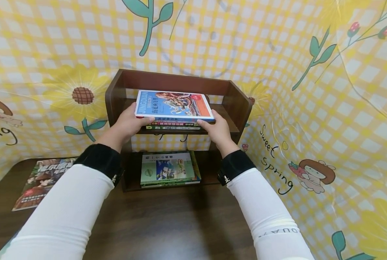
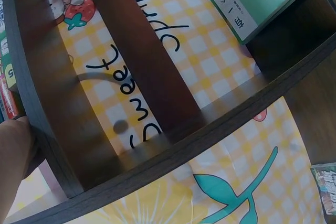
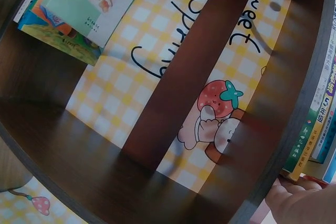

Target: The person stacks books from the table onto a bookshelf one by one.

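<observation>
A stack of books (image 1: 177, 124) lies flat on the upper board of a dark brown wooden shelf (image 1: 240, 95), spines toward me. Its top book (image 1: 172, 104) has a blue and orange cover with a sea-creature picture. My left hand (image 1: 126, 122) grips the stack's left end, thumb on the front edge near the spines. At the right end, my right hand (image 1: 218, 130) holds the stack the same way. The right wrist view catches several spines (image 3: 315, 135) above the right fingers. In the left wrist view, the left hand (image 2: 13, 156) is partly cut off beside the shelf board.
On the lower shelf lies a smaller pile of books (image 1: 169, 168) with a green cover on top. A magazine (image 1: 39, 184) rests on the brown table (image 1: 167, 224) to the left. Yellow checked cloth (image 1: 278, 119) covers the walls close behind and beside the shelf.
</observation>
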Motion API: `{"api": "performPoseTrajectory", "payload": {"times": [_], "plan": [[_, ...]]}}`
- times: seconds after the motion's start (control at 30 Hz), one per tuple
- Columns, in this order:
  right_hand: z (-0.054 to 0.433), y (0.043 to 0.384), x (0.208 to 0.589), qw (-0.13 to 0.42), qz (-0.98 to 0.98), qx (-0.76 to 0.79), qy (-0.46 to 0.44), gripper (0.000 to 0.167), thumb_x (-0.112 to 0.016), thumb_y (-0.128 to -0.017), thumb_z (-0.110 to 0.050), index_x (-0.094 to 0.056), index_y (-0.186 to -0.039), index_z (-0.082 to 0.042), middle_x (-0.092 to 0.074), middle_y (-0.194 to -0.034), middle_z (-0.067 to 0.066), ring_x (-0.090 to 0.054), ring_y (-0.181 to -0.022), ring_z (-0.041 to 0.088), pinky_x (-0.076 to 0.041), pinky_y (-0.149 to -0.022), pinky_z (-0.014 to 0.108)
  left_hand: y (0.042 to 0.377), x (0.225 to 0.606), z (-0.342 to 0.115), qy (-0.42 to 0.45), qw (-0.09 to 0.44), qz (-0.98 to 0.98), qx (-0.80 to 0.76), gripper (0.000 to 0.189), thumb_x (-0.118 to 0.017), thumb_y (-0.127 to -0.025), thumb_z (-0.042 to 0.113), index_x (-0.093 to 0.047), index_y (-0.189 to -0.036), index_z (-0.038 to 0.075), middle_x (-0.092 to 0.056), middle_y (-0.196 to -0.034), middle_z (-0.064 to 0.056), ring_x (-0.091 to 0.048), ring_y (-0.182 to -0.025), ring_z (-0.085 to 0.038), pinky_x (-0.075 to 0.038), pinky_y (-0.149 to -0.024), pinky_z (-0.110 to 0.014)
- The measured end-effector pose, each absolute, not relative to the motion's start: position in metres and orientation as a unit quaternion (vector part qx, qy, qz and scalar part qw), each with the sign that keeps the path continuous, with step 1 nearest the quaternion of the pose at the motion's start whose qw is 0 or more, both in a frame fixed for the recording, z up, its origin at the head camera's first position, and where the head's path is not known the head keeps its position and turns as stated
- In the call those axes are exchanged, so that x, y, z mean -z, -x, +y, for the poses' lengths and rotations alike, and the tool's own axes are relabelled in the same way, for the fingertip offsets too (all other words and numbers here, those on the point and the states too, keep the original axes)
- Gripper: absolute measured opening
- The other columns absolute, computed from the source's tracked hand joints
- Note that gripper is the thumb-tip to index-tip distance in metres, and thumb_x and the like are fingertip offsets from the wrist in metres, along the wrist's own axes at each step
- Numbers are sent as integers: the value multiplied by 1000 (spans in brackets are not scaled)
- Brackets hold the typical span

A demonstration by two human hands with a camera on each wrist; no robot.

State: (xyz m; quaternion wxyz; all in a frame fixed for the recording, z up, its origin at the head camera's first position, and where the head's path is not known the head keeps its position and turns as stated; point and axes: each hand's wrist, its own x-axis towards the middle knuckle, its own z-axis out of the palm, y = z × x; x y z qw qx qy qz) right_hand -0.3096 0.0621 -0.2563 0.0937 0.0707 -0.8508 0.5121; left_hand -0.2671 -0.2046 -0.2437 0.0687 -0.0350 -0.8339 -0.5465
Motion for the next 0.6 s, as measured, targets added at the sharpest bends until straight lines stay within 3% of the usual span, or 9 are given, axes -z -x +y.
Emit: {"api": "performPoseTrajectory", "payload": {"times": [0.6], "plan": [[65,311,254,97,-867,-485,-62,72,-68,-91,-33,-34,-150,-9,-42,-149,10,-38,-136,24,-34,-111,40,274,245,-200,33,70,-824,561,71,-60,-96,20,-20,-153,11,-39,-150,-15,-38,-135,-31,-28,-113,-49]]}}
